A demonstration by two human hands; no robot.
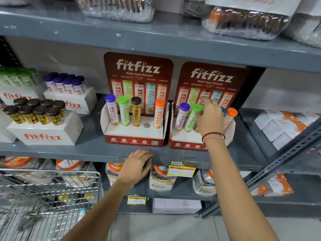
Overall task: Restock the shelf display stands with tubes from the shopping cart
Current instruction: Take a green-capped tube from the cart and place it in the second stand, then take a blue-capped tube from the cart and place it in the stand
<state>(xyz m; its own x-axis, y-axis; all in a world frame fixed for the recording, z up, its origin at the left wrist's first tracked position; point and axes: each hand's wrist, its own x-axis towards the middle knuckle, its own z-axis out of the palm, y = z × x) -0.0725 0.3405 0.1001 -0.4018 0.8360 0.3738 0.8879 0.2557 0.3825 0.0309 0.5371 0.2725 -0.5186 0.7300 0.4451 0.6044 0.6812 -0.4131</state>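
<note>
Two red display stands are seen on the middle shelf (86, 150). In the left stand (133, 136) four tubes are placed and one hole (146, 125), at about 5 o'clock of the brown-capped tube (136, 112), is not yet filled. At the right stand (187, 138) the right hand (209, 117) is closed, its fingers pinching a tube that is mostly hidden. The left hand (137, 164) is laid on the shelf edge, fingers loosely together, nothing held. More tubes seem left in the cart (52, 188) at 7 o'clock.

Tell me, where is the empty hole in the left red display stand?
The empty round hole sits in the left red cardboard stand, fourth slot, between the brown-capped tube and the orange-capped tube.
</note>
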